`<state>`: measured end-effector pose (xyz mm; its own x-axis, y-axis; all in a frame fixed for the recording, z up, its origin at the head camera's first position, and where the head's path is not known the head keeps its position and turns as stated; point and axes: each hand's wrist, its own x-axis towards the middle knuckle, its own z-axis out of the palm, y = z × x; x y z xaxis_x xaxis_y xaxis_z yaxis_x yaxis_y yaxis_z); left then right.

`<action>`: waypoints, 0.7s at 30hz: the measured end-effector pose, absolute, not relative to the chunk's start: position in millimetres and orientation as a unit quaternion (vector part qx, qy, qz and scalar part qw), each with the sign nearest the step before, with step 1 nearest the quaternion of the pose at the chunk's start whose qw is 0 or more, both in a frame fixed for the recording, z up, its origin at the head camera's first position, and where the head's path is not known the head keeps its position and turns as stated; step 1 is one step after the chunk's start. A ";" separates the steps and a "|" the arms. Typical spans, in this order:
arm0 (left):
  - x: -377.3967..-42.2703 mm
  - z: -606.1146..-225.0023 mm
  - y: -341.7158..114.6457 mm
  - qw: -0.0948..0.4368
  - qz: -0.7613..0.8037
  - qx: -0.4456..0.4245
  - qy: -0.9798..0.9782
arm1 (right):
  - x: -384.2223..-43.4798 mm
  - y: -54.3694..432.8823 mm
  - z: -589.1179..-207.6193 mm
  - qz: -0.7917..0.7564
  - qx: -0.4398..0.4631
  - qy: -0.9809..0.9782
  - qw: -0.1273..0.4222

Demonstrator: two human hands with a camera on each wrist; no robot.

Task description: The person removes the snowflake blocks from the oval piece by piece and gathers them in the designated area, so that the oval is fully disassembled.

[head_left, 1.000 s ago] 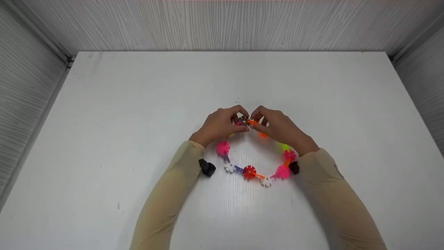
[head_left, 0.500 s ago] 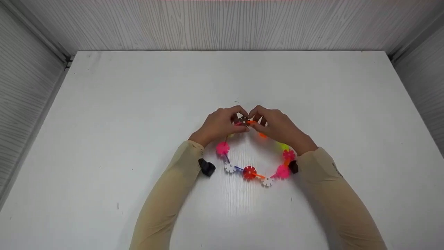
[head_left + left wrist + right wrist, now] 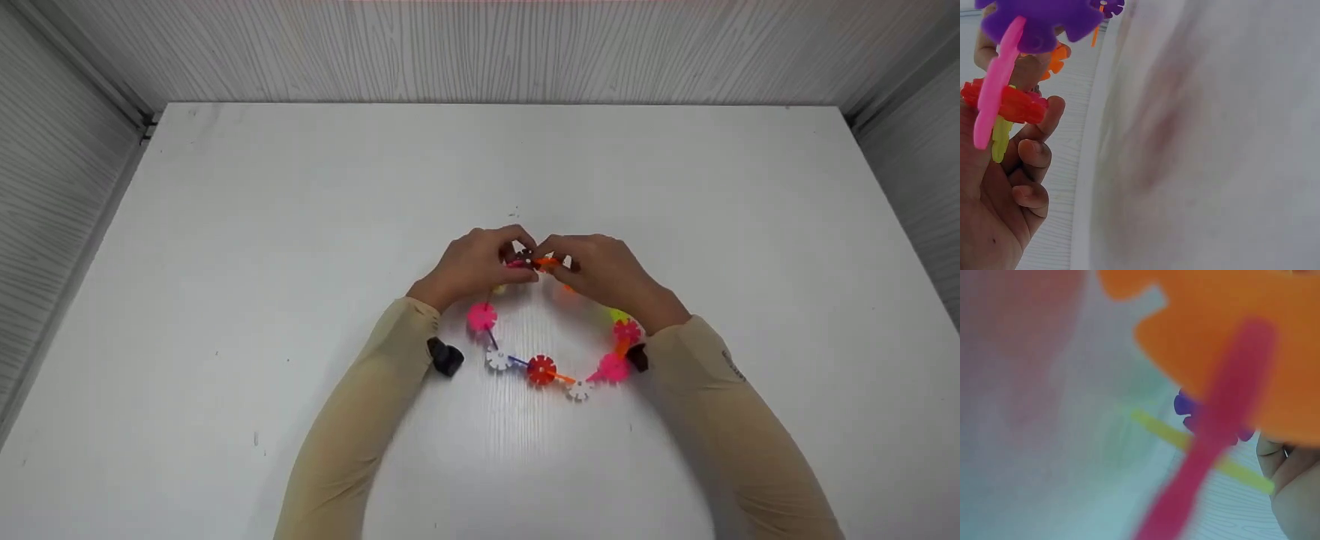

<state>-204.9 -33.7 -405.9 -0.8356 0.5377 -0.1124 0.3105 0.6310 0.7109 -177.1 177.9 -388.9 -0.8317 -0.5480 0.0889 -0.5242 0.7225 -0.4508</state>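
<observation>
A ring-shaped chain of notched interlocking plastic discs lies on the white table, among them a red disc point(image 3: 541, 370) and a white disc point(image 3: 499, 359). At its far side, my left hand point(image 3: 472, 262) pinches a dark notched disc point(image 3: 524, 256) between thumb and finger. Close against it, my right hand point(image 3: 611, 274) pinches an orange notched disc point(image 3: 547, 264); fingers partly hide where the two meet. In the left wrist view a purple disc point(image 3: 1044, 25), a pink disc point(image 3: 995, 90) and a red disc point(image 3: 1021, 104) are near the palm. Blurred in the right wrist view are large orange and pink discs.
Table surface point(image 3: 262, 225) surrounds the chain. A wood-grain panel point(image 3: 495, 52) rises behind the table, with side panels left and right. A black wrist device point(image 3: 447, 358) sits by the left cuff, another point(image 3: 637, 357) by the right.
My right hand's fingers have shifted their hold slightly, and more of the orange disc shows. The left hand keeps its pinch. The chain's near side stays nearly in place.
</observation>
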 end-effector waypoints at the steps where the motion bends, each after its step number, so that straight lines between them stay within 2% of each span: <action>1: -205.0 -405.2 -33.6 0.159 0.356 0.239 0.889 | -177.2 178.3 -388.4 -0.239 -0.290 0.926 0.025; 10: -201.8 -402.5 -31.2 0.138 0.337 0.243 0.899 | -176.2 178.3 -386.1 -0.274 -0.303 0.911 0.052; 15: -200.5 -401.2 -29.2 0.120 0.326 0.247 0.905 | -174.9 178.2 -384.5 -0.266 -0.306 0.913 0.041; 21: -201.2 -397.3 -29.8 0.124 0.326 0.259 0.901 | -173.9 180.4 -382.1 -0.262 -0.310 0.913 0.042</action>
